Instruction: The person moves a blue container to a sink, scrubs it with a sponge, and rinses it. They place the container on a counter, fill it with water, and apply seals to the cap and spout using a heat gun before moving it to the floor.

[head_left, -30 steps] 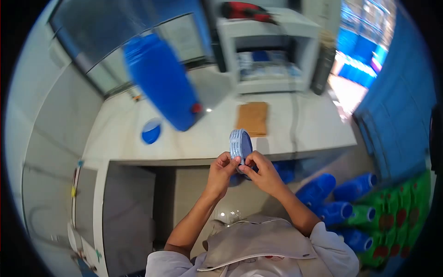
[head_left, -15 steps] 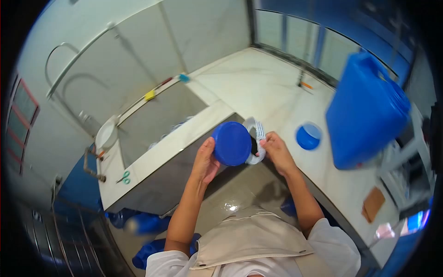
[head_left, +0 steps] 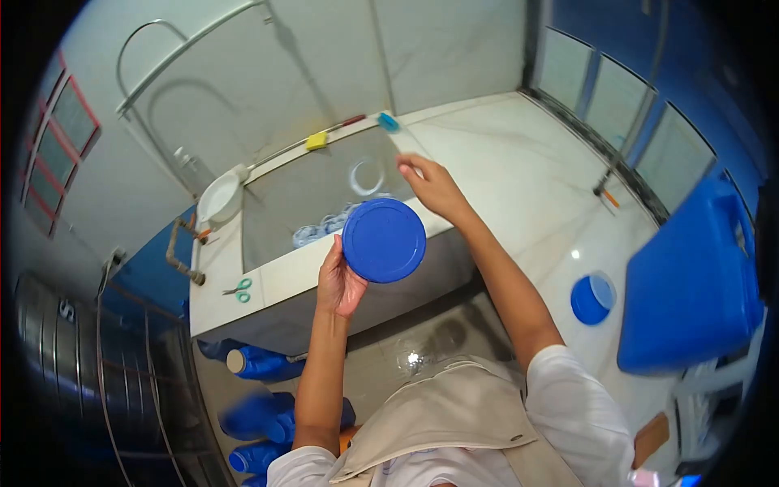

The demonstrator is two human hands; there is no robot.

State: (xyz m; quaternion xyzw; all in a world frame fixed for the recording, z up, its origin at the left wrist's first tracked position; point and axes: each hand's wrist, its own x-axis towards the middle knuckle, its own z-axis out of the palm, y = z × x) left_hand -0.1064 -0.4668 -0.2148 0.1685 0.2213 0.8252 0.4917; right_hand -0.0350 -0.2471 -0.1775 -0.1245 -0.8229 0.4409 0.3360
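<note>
My left hand [head_left: 342, 284] grips the edge of a round blue lid [head_left: 384, 240], its flat face turned up toward me. Over the right end of the sink [head_left: 272, 183], my right hand [head_left: 430, 185] has its fingers apart and holds nothing. A white ring [head_left: 367, 176] is blurred in the air or against the sink wall, just left of those fingers, touching neither hand. Below it, several whitish rings or strips [head_left: 324, 227] lie in the sink, partly hidden behind the lid.
Green scissors [head_left: 242, 290] and a white bowl [head_left: 219, 199] are at the sink's left. A yellow sponge [head_left: 316, 141] rests on the back rim. On the right counter stand a blue cup [head_left: 592, 299] and a large blue jerrycan [head_left: 690, 280]. Blue bottles [head_left: 264, 363] lie below.
My right hand has moved up over the sink and let go of the white ring. My left hand still holds the lid. The view has shifted, with the sink nearer the middle.
</note>
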